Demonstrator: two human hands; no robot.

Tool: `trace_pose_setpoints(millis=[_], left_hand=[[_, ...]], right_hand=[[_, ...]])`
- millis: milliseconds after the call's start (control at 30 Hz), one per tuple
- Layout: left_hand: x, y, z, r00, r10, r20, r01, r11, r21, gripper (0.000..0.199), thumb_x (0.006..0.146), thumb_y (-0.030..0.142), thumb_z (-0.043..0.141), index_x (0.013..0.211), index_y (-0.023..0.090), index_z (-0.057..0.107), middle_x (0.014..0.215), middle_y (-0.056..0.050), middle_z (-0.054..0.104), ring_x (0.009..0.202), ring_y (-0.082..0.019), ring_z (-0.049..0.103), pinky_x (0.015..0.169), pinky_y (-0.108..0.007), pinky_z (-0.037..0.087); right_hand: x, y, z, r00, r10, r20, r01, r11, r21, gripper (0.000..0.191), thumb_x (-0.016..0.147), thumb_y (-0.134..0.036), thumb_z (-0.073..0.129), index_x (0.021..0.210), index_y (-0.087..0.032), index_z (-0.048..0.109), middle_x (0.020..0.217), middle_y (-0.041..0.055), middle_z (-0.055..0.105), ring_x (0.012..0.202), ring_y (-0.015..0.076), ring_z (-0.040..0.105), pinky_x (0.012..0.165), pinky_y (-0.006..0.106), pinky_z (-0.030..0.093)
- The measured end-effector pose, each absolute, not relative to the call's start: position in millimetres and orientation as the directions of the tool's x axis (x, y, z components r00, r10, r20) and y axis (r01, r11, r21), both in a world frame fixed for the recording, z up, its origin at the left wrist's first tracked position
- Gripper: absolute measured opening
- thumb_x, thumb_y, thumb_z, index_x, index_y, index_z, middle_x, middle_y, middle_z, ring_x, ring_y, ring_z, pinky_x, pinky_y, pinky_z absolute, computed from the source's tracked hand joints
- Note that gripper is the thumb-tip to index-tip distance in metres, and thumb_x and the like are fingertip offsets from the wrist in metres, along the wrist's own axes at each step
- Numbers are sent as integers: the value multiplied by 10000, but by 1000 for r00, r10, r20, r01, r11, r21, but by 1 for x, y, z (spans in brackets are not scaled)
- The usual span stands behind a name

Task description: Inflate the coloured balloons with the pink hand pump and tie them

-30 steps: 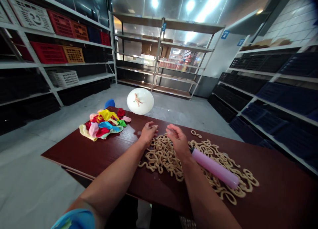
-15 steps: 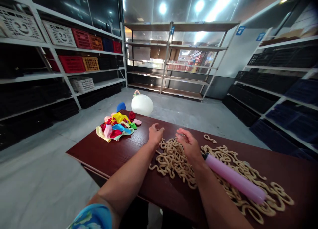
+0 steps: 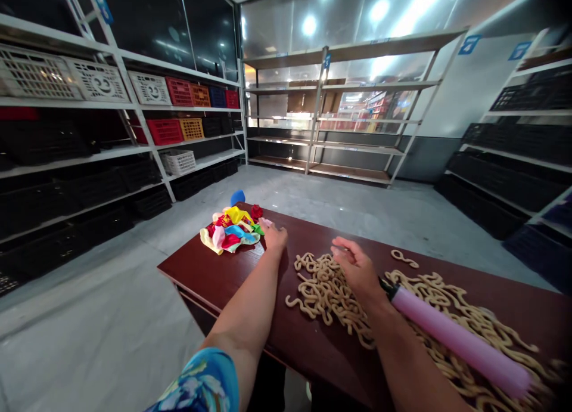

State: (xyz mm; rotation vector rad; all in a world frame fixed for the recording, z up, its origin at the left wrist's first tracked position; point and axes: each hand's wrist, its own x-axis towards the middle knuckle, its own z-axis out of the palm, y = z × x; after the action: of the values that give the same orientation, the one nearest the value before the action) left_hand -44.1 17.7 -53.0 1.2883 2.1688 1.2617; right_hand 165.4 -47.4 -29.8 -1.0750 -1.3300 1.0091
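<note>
My left hand reaches with fingers stretched out to the right edge of a pile of uninflated balloons in yellow, blue, red, pink, green and cream. Its fingertips are by a pink balloon at that edge; whether they touch it I cannot tell. My right hand hovers above a heap of tan, curled, rope-like pieces, fingers loosely bent and apart, with nothing seen in them. Beside the right wrist lies a hand balloon pump with a pink-purple barrel and black nozzle end, resting on more tan pieces.
The dark red-brown table carries all this. One tan piece lies apart near its far edge. A blue round object shows behind the far left corner. Shelves with crates line the left; a metal rack stands behind.
My left hand has moved left from beside the tan heap to the balloon pile. The inflated white balloon beyond the table has gone out of sight. The view has shifted; my right hand stays over the heap.
</note>
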Motion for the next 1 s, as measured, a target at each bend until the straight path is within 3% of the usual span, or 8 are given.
trace_pose_setpoints(millis=[133, 233, 467, 667, 833, 933, 1000], left_hand=[[-49, 22, -59, -474, 866, 160, 642, 215, 736, 426, 714, 211, 489, 1085, 24, 583, 1325, -230, 402, 1316, -294, 222, 1048, -375, 194], [-49, 23, -60, -445, 885, 137, 660, 221, 718, 450, 711, 221, 495, 1107, 25, 581, 1246, -241, 482, 1271, -299, 309, 1027, -388, 224], [-41, 17, -56, -443, 893, 82, 676, 272, 685, 511, 696, 286, 544, 1126, 11, 572, 1369, -274, 304, 1217, -354, 371, 988, -413, 268], [-39, 15, -55, -416, 903, 110, 706, 245, 664, 529, 708, 284, 527, 1131, -33, 550, 1330, -297, 323, 1206, -350, 375, 982, -384, 280], [-37, 9, -51, -452, 866, 214, 751, 240, 616, 429, 732, 287, 496, 1077, 54, 599, 1296, -220, 383, 1152, -324, 412, 967, -391, 286], [-36, 5, -50, -473, 830, 294, 796, 261, 546, 378, 733, 317, 496, 1011, 101, 632, 1377, -167, 301, 1204, -344, 325, 977, -421, 255], [-36, 5, -51, -463, 849, 253, 804, 283, 522, 400, 717, 338, 516, 1043, 134, 624, 1411, -139, 273, 1228, -369, 267, 961, -466, 248]], right_hand=[[166, -48, -30, 6, 977, 211, 32, 211, -977, 421, 657, -402, 655, 1040, -240, 587, 1156, 78, 595, 991, 218, 591, 889, 411, 446], [166, -49, -29, 12, 978, 208, 45, 207, -977, 417, 666, -399, 648, 1045, -236, 584, 1164, 79, 589, 986, 221, 590, 900, 424, 435], [165, -50, -28, -12, 982, 186, 37, 186, -982, 420, 685, -405, 636, 1064, -238, 566, 1177, 84, 578, 1008, 227, 582, 895, 419, 436], [165, -49, -31, -5, 979, 203, 70, 203, -977, 416, 685, -408, 633, 1062, -242, 566, 1175, 75, 578, 982, 218, 592, 884, 407, 442], [166, -48, -32, -6, 978, 207, 110, 206, -972, 410, 694, -411, 622, 1061, -235, 567, 1166, 74, 585, 968, 210, 599, 868, 393, 453], [166, -48, -33, -18, 976, 219, 125, 219, -968, 397, 706, -411, 611, 1061, -239, 563, 1161, 63, 588, 973, 202, 597, 864, 379, 455], [166, -48, -34, -19, 975, 224, 126, 224, -966, 399, 705, -412, 613, 1058, -235, 564, 1152, 64, 593, 972, 204, 597, 854, 374, 461]])
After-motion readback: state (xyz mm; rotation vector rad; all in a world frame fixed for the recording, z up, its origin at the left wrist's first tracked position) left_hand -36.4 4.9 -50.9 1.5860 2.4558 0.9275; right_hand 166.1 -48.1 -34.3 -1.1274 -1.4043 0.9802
